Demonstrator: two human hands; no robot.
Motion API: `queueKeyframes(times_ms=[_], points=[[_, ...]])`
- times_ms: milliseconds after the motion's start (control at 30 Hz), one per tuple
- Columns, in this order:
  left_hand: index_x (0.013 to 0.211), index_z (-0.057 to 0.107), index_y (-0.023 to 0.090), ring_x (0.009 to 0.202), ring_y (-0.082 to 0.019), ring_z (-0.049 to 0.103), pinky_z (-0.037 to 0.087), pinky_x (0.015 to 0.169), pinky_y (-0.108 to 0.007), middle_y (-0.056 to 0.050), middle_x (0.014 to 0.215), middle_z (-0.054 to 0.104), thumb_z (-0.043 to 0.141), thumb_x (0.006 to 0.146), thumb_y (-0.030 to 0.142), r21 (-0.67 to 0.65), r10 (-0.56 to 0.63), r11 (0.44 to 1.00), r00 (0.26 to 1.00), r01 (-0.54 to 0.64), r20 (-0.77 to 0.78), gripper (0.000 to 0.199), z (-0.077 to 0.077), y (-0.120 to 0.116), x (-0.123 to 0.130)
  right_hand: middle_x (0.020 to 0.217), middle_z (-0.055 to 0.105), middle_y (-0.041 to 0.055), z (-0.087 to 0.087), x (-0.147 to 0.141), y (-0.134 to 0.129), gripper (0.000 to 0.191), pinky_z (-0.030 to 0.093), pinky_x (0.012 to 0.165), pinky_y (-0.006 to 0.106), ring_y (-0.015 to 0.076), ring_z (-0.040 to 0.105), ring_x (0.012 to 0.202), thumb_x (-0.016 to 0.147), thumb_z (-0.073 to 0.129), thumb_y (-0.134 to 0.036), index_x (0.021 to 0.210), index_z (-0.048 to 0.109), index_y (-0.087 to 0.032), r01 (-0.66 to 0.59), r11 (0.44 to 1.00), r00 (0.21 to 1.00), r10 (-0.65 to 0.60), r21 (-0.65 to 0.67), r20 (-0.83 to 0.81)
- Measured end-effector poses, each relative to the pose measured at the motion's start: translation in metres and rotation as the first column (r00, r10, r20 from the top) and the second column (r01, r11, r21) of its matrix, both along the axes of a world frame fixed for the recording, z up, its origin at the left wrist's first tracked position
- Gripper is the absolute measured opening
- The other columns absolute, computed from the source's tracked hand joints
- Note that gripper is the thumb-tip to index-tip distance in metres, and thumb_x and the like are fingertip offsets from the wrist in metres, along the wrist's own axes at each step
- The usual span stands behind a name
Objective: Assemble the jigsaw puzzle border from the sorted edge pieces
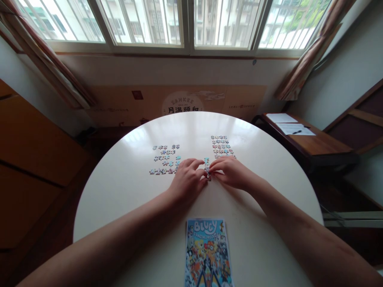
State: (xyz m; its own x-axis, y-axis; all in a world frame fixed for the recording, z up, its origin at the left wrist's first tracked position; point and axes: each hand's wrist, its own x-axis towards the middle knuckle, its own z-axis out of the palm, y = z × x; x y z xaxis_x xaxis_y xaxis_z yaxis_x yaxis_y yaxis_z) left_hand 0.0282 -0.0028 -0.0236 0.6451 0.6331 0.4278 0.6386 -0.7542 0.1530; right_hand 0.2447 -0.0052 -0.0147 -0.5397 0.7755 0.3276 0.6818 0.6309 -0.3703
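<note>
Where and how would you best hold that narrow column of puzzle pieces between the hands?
Probably grip the column by its long side edges, low against the white table, left hand from the left, right hand from the right. It looks thin and flat, and runs away from the person, so those edges face the hands.
</note>
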Motion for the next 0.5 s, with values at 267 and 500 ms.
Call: queueKeyframes(times_ms=[267,500], points=[[0.091,0.075,0.021,0.112,-0.028,0.058,0.047,0.099,-0.05,-0.007,0.122,0.068,0.066,0.089,0.025,-0.006,0.023,1.0,1.0,-0.023,-0.006,0.01,-0.0008,0.0026,0.0059,0.099,0.077,-0.0013,0.0048,-0.0012,-0.0027,0.018,0.052,0.091,0.033,0.0174,0.069,0.094,0.085,0.064,-0.017,0.09,0.079,-0.027,-0.011,1.0,1.0,0.011,-0.024,-0.009],[0.087,0.076,0.023,0.108,-0.027,0.058,0.047,0.096,-0.049,-0.005,0.119,0.07,0.065,0.09,0.026,0.03,0.001,1.0,0.999,0.0,-0.034,0.012,0.0017,0.0022,0.0044,0.098,0.077,-0.0005,0.0037,-0.0019,-0.0012,0.018,0.052,0.09,0.033,0.0172,0.07,0.093,0.086,0.064,-0.016,0.088,0.079,-0.026,-0.003,1.0,1.0,0.003,-0.017,-0.01]])
